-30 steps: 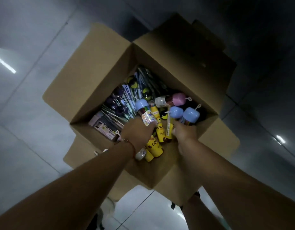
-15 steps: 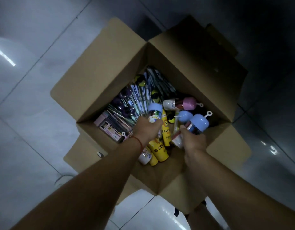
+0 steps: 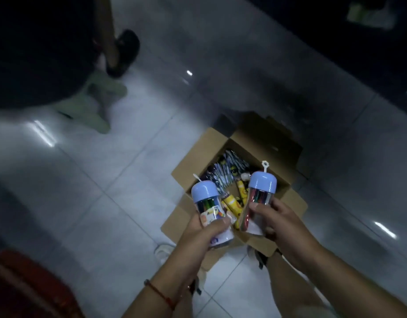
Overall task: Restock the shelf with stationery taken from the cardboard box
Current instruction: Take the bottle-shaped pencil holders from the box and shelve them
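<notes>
A person's left hand [image 3: 204, 235] is gripping a blue-capped clear tube of coloured pens [image 3: 210, 210] around its cartoon-printed label, its writing too blurred to read, while the right hand [image 3: 278, 226] is clasping a matching second tube [image 3: 257, 198]. Both tubes are being held upright above the open cardboard box [image 3: 287, 180] of yellow tubes [image 3: 232, 203] and pens on the tiled floor [image 3: 106, 203].

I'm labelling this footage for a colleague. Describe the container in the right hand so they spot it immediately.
Start at the open cardboard box on the tiled floor. Above its near edge, the right hand grips a clear tub of coloured pens. Unlike the left hand's labelled tub, its blue cap carries an upright white loop.
</notes>
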A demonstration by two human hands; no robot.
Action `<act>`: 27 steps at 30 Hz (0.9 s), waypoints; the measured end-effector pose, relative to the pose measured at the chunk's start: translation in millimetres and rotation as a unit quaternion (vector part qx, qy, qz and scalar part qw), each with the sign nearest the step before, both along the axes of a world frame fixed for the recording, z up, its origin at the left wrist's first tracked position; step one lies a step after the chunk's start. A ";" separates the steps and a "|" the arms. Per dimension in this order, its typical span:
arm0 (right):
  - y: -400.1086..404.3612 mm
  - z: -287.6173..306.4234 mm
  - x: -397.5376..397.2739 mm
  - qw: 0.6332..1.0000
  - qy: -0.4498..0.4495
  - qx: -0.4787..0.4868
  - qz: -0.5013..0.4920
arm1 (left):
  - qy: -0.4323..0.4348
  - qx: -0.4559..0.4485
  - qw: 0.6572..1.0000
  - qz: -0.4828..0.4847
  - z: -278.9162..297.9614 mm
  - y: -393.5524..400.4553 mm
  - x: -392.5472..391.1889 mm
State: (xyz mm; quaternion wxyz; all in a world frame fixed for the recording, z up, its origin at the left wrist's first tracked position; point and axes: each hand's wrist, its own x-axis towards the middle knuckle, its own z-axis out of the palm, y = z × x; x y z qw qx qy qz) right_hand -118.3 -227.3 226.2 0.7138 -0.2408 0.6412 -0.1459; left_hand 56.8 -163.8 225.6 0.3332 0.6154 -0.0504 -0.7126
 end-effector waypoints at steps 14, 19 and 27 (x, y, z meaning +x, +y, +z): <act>84.4 336.9 59.1 0.966 -0.229 -0.118 -0.002 | -0.096 -0.245 0.964 -0.029 373.7 80.7 63.1; 87.3 374.4 39.9 0.946 -0.314 -0.038 0.077 | -0.154 -0.254 0.951 0.083 406.3 121.8 44.9; 96.9 399.8 51.4 0.877 -0.408 0.037 0.250 | -0.252 -0.257 0.891 0.276 426.7 182.7 13.3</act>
